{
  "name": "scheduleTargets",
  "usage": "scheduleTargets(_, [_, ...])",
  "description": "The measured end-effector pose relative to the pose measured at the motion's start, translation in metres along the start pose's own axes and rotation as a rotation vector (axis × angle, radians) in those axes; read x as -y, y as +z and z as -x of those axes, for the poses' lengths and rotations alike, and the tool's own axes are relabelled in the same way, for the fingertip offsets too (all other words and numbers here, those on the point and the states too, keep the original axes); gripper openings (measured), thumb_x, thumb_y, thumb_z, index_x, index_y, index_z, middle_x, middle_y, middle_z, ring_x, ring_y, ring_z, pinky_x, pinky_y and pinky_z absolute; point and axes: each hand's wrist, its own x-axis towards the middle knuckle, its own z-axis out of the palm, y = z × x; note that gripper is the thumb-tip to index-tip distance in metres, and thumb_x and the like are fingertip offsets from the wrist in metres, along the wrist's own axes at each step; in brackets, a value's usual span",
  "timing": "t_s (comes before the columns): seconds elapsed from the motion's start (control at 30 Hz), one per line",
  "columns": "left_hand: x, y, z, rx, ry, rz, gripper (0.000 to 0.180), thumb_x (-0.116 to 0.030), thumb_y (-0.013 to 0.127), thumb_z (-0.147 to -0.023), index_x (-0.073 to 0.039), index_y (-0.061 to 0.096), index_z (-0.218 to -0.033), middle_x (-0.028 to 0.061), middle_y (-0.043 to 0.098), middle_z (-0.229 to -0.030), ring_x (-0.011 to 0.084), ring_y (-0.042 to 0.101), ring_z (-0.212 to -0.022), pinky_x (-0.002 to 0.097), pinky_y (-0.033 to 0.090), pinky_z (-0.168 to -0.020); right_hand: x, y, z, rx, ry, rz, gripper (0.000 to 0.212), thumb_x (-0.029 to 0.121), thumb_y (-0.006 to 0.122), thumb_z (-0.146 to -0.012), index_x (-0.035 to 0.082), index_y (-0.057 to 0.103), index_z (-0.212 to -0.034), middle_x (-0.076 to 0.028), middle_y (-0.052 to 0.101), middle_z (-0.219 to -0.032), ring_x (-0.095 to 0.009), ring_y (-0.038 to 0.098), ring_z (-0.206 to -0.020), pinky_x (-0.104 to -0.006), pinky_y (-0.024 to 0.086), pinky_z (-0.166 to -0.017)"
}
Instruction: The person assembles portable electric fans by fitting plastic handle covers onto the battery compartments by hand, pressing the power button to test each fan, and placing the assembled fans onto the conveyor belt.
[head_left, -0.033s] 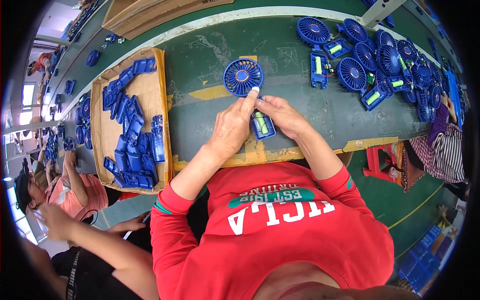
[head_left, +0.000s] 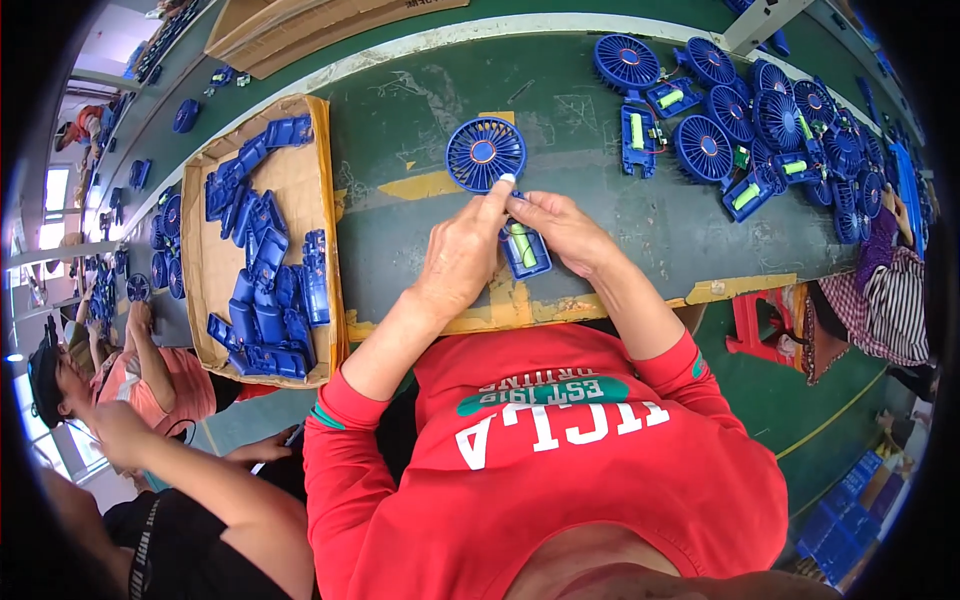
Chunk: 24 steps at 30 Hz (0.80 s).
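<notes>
1. On the green workbench [head_left: 400,250], a cardboard tray [head_left: 325,190] is set at nine o'clock.
2. The handheld fan [head_left: 484,153], head at twelve o'clock, is scarcely shifted; the same handwork seems continued.
3. Its neck is pinched by left hand [head_left: 460,245] and right hand [head_left: 570,232], fingers narrowed.
4. Its green battery [head_left: 523,246] is exposed at six o'clock.

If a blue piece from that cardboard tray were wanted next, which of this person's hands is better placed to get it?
Probably the left hand: the cardboard tray holding the blue pieces sits on that side, nearer to it than to the right hand. Both hands are at the fan, though.
</notes>
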Motion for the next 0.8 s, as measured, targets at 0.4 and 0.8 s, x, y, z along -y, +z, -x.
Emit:
scheduleTargets(0.4, [-0.015,0.006,0.026,-0.238,-0.324,0.211,0.013,-0.008,0.067,-0.077,-0.001,0.061,-0.086,0.0131,0.060,-0.079,0.0276,0.061,-0.062,0.0342,0.049,-0.056,-0.003,0.008,-0.002,-0.099,-0.046,-0.142,0.021,0.020,0.054,-0.092,0.001,0.058,-0.099,-0.006,0.062,-0.091,-0.009,0.059,-0.080,-0.0234,0.050,-0.071])
scheduleTargets(0.8, [-0.024,0.018,0.020,-0.223,-0.181,-0.217,0.004,-0.004,0.060,-0.076,-0.004,0.057,-0.079,0.0125,0.057,-0.072,0.0294,0.059,-0.069,0.0403,0.048,-0.054,-0.010,0.007,-0.001,-0.145,-0.092,-0.090,0.020,0.020,0.055,-0.091,0.002,0.058,-0.097,-0.004,0.062,-0.087,-0.008,0.057,-0.077,-0.0217,0.047,-0.067])
